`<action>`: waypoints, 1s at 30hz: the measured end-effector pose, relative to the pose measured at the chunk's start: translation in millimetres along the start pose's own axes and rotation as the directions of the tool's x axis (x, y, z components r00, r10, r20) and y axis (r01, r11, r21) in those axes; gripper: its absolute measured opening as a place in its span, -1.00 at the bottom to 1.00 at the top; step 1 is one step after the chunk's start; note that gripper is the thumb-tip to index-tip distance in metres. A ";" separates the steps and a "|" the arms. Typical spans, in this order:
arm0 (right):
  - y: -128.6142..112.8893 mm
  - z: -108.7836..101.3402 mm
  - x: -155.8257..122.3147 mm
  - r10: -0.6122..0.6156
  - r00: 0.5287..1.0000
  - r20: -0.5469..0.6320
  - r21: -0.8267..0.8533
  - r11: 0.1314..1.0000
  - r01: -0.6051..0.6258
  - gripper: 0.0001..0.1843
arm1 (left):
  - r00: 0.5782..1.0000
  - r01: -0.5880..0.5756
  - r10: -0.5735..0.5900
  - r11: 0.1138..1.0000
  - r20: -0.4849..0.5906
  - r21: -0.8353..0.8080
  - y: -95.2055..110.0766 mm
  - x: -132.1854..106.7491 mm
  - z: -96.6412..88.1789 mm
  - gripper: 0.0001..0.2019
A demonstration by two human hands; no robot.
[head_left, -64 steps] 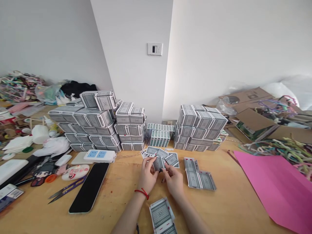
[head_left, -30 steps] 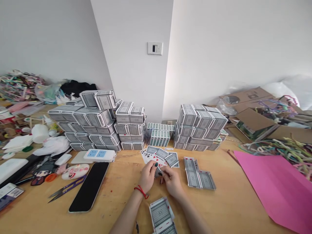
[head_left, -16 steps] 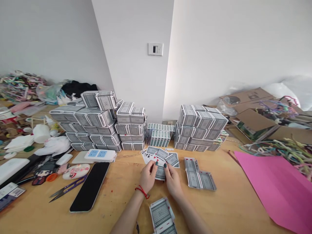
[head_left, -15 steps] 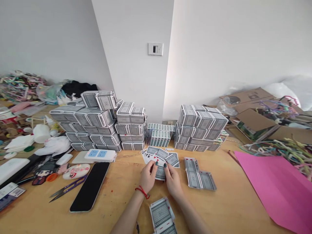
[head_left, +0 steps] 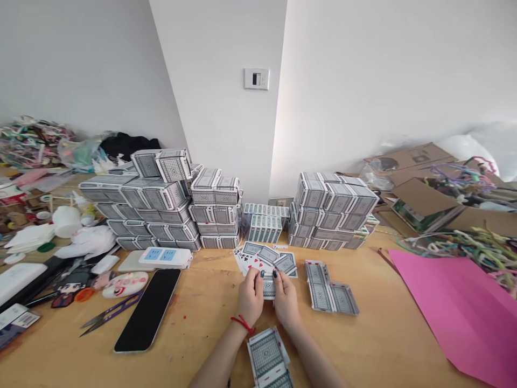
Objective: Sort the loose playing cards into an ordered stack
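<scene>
Two hands meet at table centre, both on one small deck of cards (head_left: 269,286). L hand (head_left: 251,295): fingers curled round the deck's left edge, thumb on top, closed on it. R hand (head_left: 286,299): same grip on the right edge, fingers bent, dark-painted nails showing at the deck's far end. Deck is back-up, squared between the palms, low at the wooden table (head_left: 202,334); contact w/ the surface cannot be told. Red string bracelet (head_left: 243,323) on L wrist.

Just beyond the hands: loose cards (head_left: 267,256) fanned on the table, some face-up, some back-up; whether they touch the held deck cannot be told. Right of the hands, near: an opened-out card box (head_left: 330,290) lying flat. Near edge, between the forearms: another card box (head_left: 267,358), flap open.

Rear, against the wall: stacked card boxes, L stack (head_left: 161,202) and R stack (head_left: 331,207), w/ a row of small packs (head_left: 264,222) between. L side: black phone (head_left: 147,308), scissors (head_left: 111,314), white power strip (head_left: 165,257). R side: pink sheet (head_left: 456,312), well apart from the hands.
</scene>
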State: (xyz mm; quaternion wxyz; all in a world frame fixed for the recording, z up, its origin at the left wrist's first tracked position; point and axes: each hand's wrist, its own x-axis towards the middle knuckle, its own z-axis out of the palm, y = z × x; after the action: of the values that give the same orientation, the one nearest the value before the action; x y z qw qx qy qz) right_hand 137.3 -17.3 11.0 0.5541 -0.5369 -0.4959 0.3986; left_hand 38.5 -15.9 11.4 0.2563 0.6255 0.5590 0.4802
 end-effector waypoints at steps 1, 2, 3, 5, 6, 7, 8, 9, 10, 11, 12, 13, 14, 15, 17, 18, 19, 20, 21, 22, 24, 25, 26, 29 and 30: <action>0.4 0.5 -0.5 0.001 1.000 0.012 0.003 1.000 -0.001 -0.66 | 1.000 0.004 -0.004 1.000 -0.005 -0.001 -0.2 0.3 -0.3 -0.82; 1.0 0.9 -0.8 0.011 1.000 0.029 0.006 1.000 -0.011 -0.66 | 1.000 0.008 -0.008 1.000 -0.005 -0.004 -0.6 0.7 -0.6 -0.81; 1.5 1.0 -1.1 0.024 0.998 0.053 0.008 1.000 -0.024 -0.66 | 1.000 0.012 -0.012 1.000 -0.003 -0.008 -1.2 1.1 -0.7 -0.81; 1.7 0.6 -1.3 0.036 0.995 0.093 0.008 0.999 -0.037 -0.66 | 0.999 0.034 -0.034 0.999 0.012 -0.024 -2.3 2.1 -0.5 -0.81; 1.3 0.3 -1.2 0.030 0.995 0.099 0.005 1.000 -0.031 -0.66 | 0.998 0.056 -0.055 0.998 0.022 -0.039 -2.8 2.6 -0.2 -0.80; 0.7 -0.1 -1.1 0.020 0.995 0.094 -0.003 1.000 -0.020 -0.67 | 0.996 0.084 -0.082 0.995 0.032 -0.062 -3.0 3.2 0.1 -0.79; -0.1 -0.4 -1.0 0.009 0.997 0.081 -0.013 1.000 -0.008 -0.67 | 0.993 0.112 -0.109 0.990 0.041 -0.090 -3.1 3.6 0.4 -0.77; -0.8 -0.6 -1.0 0.002 0.998 0.069 -0.027 1.000 0.000 -0.68 | 0.990 0.134 -0.129 0.984 0.048 -0.120 -3.0 3.9 0.6 -0.75; -1.2 -0.7 -1.0 0.000 0.998 0.062 -0.041 0.999 0.002 -0.68 | 0.989 0.147 -0.140 0.978 0.055 -0.146 -2.7 4.1 0.7 -0.73; -1.2 -0.6 -1.2 0.001 0.998 0.058 -0.054 0.999 0.002 -0.68 | 0.988 0.150 -0.141 0.975 0.066 -0.164 -2.3 4.1 0.7 -0.72; -0.6 -0.5 -1.5 0.002 0.999 0.054 -0.064 0.998 0.002 -0.67 | 0.988 0.145 -0.133 0.975 0.081 -0.167 -2.0 3.8 0.7 -0.72; 0.3 -0.3 -1.7 0.002 0.999 0.049 -0.073 0.997 0.001 -0.66 | 0.988 0.133 -0.120 0.980 0.094 -0.151 -1.8 3.3 0.8 -0.73; 1.7 -0.2 -1.9 0.003 0.999 0.042 -0.082 0.997 0.000 -0.65 | 0.989 0.120 -0.108 0.986 0.100 -0.117 -1.7 2.8 0.9 -0.72; 3.3 -0.2 -2.0 0.005 0.999 0.032 -0.088 0.996 -0.002 -0.64 | 0.990 0.107 -0.100 0.992 0.098 -0.073 -1.7 2.1 1.1 -0.72; 6.5 -0.6 -1.6 0.012 1.000 0.022 -0.092 0.996 -0.010 -0.63 | 0.993 0.088 -0.089 0.996 0.078 0.016 -2.2 0.9 1.7 -0.69; 7.7 -0.9 -1.2 0.015 1.000 0.024 -0.089 0.996 -0.013 -0.62 | 0.994 0.079 -0.082 0.996 0.068 0.048 -2.4 0.3 2.1 -0.68; 8.6 -1.3 -0.7 0.018 0.999 0.031 -0.084 0.996 -0.015 -0.62 | 0.995 0.067 -0.072 0.995 0.064 0.069 -2.4 -0.1 2.5 -0.67; 9.0 -1.6 -0.1 0.020 0.999 0.041 -0.080 0.997 -0.017 -0.61 | 0.996 0.053 -0.058 0.995 0.064 0.083 -2.2 -0.6 2.8 -0.67; 9.1 -1.9 0.4 0.022 0.998 0.054 -0.078 0.997 -0.018 -0.62 | 0.997 0.036 -0.042 0.995 0.065 0.092 -1.9 -0.9 3.2 -0.66; 8.8 -2.1 0.8 0.025 0.998 0.063 -0.078 0.997 -0.020 -0.62 | 0.998 0.020 -0.026 0.995 0.061 0.096 -1.4 -1.3 3.6 -0.65; 7.5 -2.2 1.0 0.029 0.997 0.070 -0.075 0.997 -0.023 -0.61 | 0.999 -0.005 0.001 0.995 0.048 0.095 -0.2 -2.1 4.6 -0.64; 6.7 -2.2 0.8 0.028 0.997 0.069 -0.071 0.997 -0.023 -0.61 | 0.999 -0.011 0.008 0.996 0.037 0.093 0.2 -2.3 5.0 -0.63; 6.0 -2.2 0.5 0.025 0.998 0.065 -0.065 0.998 -0.020 -0.60 | 1.000 -0.010 0.008 0.995 0.023 0.095 0.5 -2.5 5.4 -0.62; 5.9 -2.9 -0.1 0.009 0.999 0.031 -0.062 0.998 -0.007 -0.61 | 0.999 0.025 -0.028 0.995 0.020 0.096 0.1 -2.2 5.4 -0.60; 6.7 -3.5 0.1 0.007 1.000 0.005 -0.070 0.998 -0.006 -0.61 | 0.998 0.035 -0.039 0.996 0.041 0.085 -0.2 -1.9 5.1 -0.59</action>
State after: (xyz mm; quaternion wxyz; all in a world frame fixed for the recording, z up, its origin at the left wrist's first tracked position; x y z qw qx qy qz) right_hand 141.3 -17.2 4.6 0.5323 -0.5566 -0.5092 0.3841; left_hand 43.1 -16.5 8.6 0.2504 0.6353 0.5846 0.4382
